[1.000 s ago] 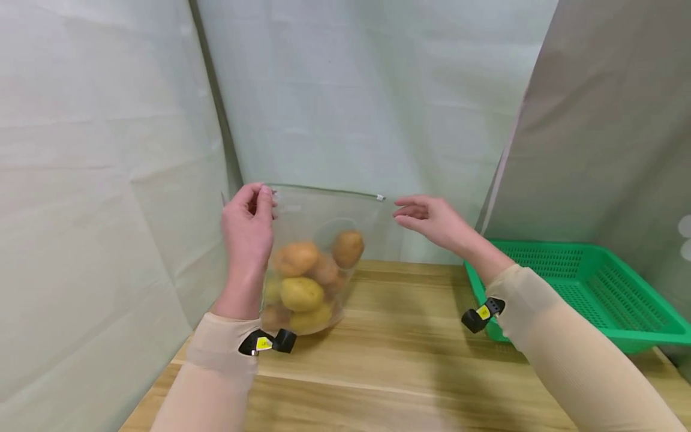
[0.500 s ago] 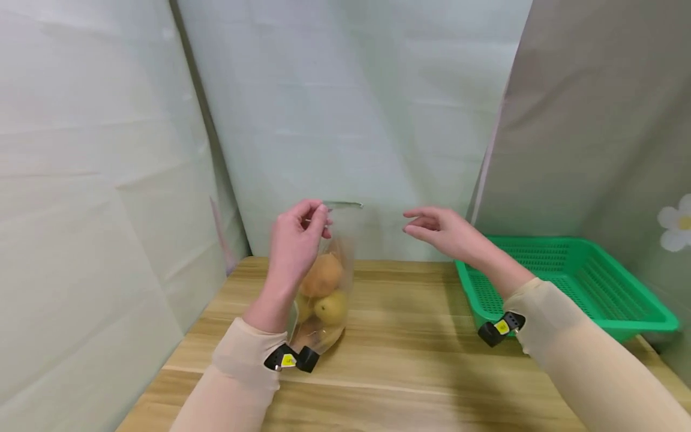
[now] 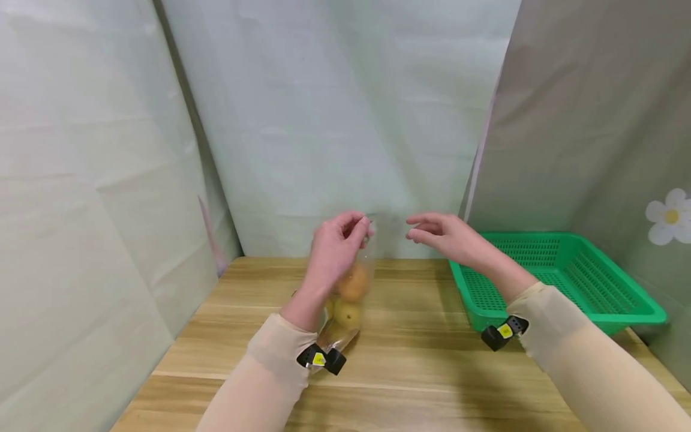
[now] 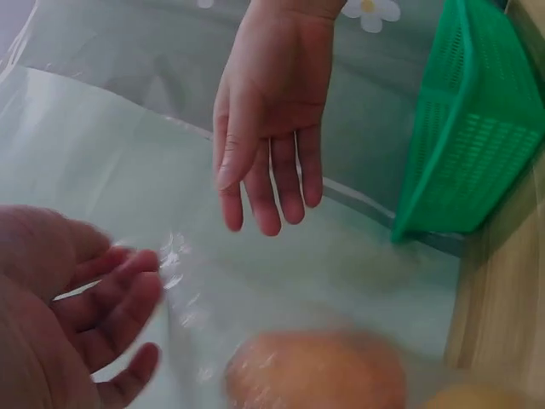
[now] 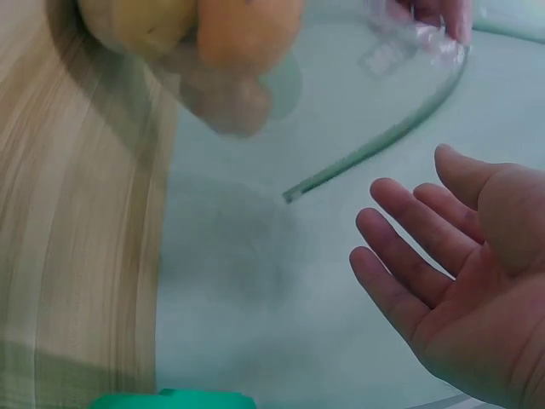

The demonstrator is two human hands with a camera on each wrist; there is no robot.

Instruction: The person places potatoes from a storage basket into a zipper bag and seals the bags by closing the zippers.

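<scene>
My left hand point(image 3: 341, 240) pinches the top corner of a clear zip bag point(image 3: 353, 282) that hangs above the wooden table point(image 3: 410, 360), seen edge-on from the head view. Several potatoes point(image 3: 352, 288) fill the bag's lower half. In the left wrist view my curled left-hand fingers point(image 4: 102, 298) grip the bag's film point(image 4: 281, 281) above a potato point(image 4: 315, 371). My right hand point(image 3: 439, 234) floats empty a short way right of the bag top, fingers straight. The right wrist view shows that right hand point(image 5: 451, 281) near the bag's zip edge point(image 5: 375, 141) and the potatoes point(image 5: 213, 34).
A green perforated plastic basket point(image 3: 561, 276) sits on the table's right side, also in the left wrist view as a green basket point(image 4: 477, 128). Pale fabric walls point(image 3: 324, 108) close in the left and back; a grey panel with a flower sticker point(image 3: 668, 216) stands right.
My left hand has swung the bag rightward toward the table's middle, turning it from broadside to edge-on. The right hand has stayed close by, open.
</scene>
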